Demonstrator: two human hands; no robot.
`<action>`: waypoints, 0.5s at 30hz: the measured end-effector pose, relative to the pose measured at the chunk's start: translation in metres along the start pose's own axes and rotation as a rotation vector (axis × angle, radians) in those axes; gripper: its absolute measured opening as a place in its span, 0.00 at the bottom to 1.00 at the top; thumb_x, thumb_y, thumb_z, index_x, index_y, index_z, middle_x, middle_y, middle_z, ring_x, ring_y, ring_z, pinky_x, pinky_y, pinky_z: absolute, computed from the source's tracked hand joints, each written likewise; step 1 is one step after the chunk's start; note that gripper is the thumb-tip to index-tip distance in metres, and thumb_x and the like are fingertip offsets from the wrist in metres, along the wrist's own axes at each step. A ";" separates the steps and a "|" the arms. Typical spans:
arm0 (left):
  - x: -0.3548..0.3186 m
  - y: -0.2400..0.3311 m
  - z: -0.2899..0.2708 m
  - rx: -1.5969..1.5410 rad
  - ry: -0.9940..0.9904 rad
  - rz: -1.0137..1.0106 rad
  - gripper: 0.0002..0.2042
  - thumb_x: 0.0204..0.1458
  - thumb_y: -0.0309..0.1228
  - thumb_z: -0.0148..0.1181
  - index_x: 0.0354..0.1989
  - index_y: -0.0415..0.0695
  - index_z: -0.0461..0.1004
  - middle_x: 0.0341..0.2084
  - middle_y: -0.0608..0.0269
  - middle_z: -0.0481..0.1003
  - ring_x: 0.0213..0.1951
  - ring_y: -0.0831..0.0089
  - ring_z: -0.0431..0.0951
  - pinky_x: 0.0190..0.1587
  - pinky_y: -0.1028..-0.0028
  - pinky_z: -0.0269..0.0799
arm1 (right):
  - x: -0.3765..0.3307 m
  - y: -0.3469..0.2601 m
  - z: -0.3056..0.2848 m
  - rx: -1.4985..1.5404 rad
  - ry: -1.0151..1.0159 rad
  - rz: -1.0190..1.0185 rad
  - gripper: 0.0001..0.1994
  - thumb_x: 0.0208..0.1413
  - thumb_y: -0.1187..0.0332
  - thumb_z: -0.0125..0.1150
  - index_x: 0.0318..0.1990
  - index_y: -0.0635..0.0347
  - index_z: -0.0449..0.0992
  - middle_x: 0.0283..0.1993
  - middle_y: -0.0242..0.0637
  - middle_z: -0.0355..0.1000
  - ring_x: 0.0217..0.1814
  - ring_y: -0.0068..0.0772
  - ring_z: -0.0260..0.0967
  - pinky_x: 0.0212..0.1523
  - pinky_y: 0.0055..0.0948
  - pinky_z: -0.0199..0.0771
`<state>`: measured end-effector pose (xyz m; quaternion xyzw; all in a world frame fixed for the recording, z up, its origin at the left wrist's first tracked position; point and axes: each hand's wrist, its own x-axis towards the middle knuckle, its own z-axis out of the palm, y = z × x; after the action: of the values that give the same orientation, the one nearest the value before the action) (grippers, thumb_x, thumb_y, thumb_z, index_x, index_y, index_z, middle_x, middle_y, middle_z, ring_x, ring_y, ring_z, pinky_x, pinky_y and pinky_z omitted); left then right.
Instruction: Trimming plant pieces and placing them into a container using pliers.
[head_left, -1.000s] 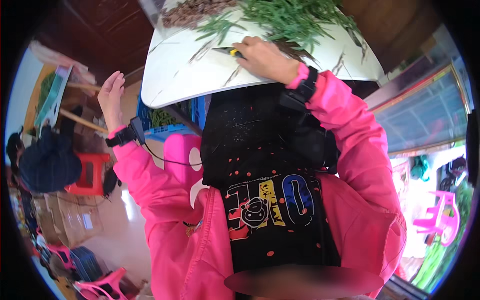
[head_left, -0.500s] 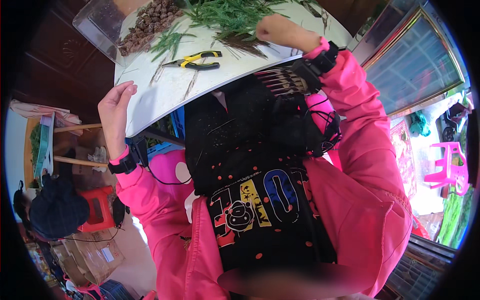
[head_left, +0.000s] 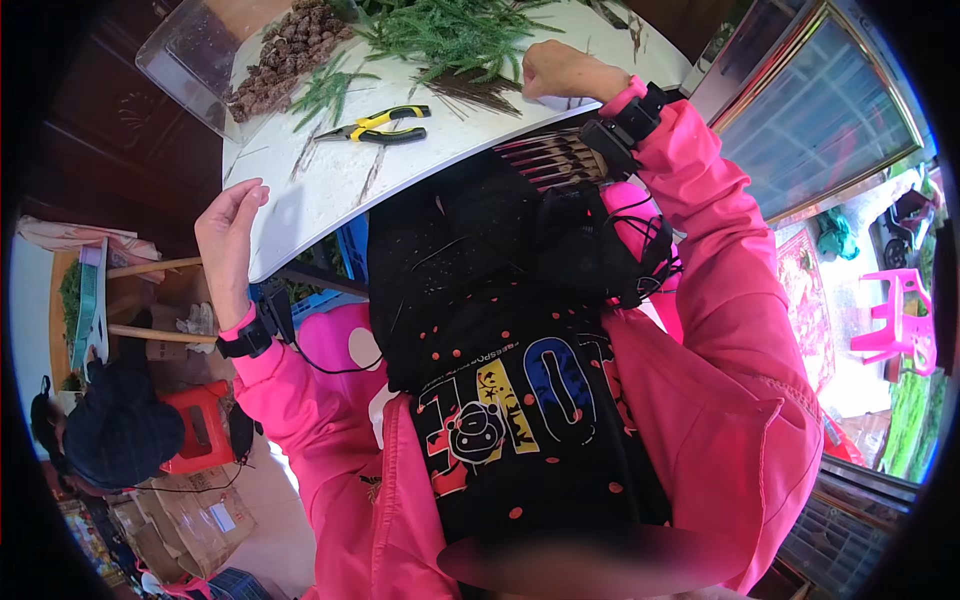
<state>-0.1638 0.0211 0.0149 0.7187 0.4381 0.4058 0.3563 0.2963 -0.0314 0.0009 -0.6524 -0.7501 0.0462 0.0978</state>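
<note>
My left hand is raised at the table's left edge, its thumb and fingers drawn together. Anything between its fingertips is too small to make out. At the table's right side my right hand is curled into a fist, which hides whatever it may hold. Just left of that fist lies a bundle of thin brown stems or wires. Yellow-and-black pliers rest on the white table between my hands, jaws to the left and handles spread. Neither hand touches them.
Green artificial-looking sprigs lie at the far side of the table. Pine cones are heaped beside a clear plastic bin. A red stool stands at left, a pink chair at far right. A glazed frame leans at right.
My right hand has shifted slightly right and down, my left hand slightly down. The table and the things on it appear a little further left in view. The pliers lie as before.
</note>
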 end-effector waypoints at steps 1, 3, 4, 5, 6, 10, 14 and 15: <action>0.000 0.001 0.000 -0.002 0.000 0.001 0.11 0.56 0.26 0.58 0.44 0.32 0.77 0.34 0.60 0.79 0.38 0.78 0.77 0.44 0.80 0.69 | 0.000 -0.002 -0.001 -0.030 -0.014 0.002 0.13 0.40 0.66 0.59 0.28 0.70 0.77 0.23 0.49 0.73 0.24 0.42 0.71 0.29 0.36 0.70; 0.000 0.003 -0.001 -0.006 0.004 0.001 0.11 0.56 0.26 0.58 0.44 0.32 0.77 0.34 0.60 0.79 0.38 0.78 0.77 0.44 0.80 0.69 | 0.001 -0.002 -0.006 -0.061 -0.028 0.000 0.13 0.40 0.66 0.58 0.28 0.70 0.76 0.22 0.49 0.72 0.23 0.41 0.71 0.28 0.35 0.70; 0.001 0.005 -0.001 -0.003 0.004 0.005 0.11 0.56 0.26 0.58 0.44 0.31 0.77 0.34 0.60 0.79 0.38 0.78 0.77 0.44 0.80 0.69 | 0.001 0.002 -0.011 -0.054 -0.052 0.005 0.13 0.40 0.66 0.58 0.27 0.70 0.76 0.21 0.48 0.72 0.23 0.39 0.70 0.27 0.34 0.69; 0.001 0.007 0.000 -0.001 0.003 0.008 0.11 0.56 0.26 0.58 0.44 0.31 0.77 0.34 0.60 0.79 0.38 0.78 0.77 0.44 0.80 0.69 | -0.001 0.006 -0.016 -0.047 -0.077 0.010 0.12 0.40 0.66 0.58 0.27 0.70 0.76 0.21 0.47 0.72 0.22 0.37 0.70 0.26 0.33 0.68; 0.000 0.008 0.001 0.001 0.002 0.012 0.11 0.56 0.26 0.58 0.44 0.31 0.77 0.34 0.60 0.79 0.38 0.78 0.77 0.44 0.80 0.69 | -0.004 0.010 -0.020 -0.040 -0.102 0.016 0.12 0.41 0.66 0.58 0.26 0.70 0.76 0.21 0.46 0.72 0.22 0.36 0.69 0.25 0.32 0.68; -0.005 0.015 0.002 0.014 -0.016 0.010 0.12 0.57 0.27 0.58 0.44 0.32 0.76 0.35 0.59 0.79 0.39 0.76 0.78 0.47 0.79 0.70 | -0.016 0.022 -0.035 0.160 -0.162 0.062 0.11 0.40 0.68 0.58 0.26 0.69 0.76 0.18 0.38 0.70 0.19 0.29 0.65 0.22 0.29 0.64; -0.008 0.017 0.008 0.008 -0.044 0.025 0.11 0.57 0.27 0.58 0.44 0.31 0.76 0.35 0.58 0.79 0.39 0.76 0.78 0.46 0.79 0.70 | -0.039 0.033 -0.044 0.437 -0.199 0.088 0.09 0.42 0.70 0.59 0.29 0.68 0.78 0.19 0.30 0.70 0.20 0.21 0.63 0.22 0.23 0.62; -0.008 0.018 0.010 0.008 -0.044 0.030 0.11 0.57 0.27 0.58 0.44 0.31 0.76 0.35 0.58 0.79 0.39 0.76 0.78 0.46 0.79 0.70 | -0.043 0.038 -0.044 0.435 -0.194 0.088 0.09 0.42 0.70 0.59 0.29 0.68 0.78 0.19 0.30 0.70 0.20 0.21 0.63 0.22 0.23 0.62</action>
<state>-0.1509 0.0057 0.0240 0.7354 0.4208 0.3936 0.3567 0.3476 -0.0707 0.0325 -0.6406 -0.6992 0.2732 0.1616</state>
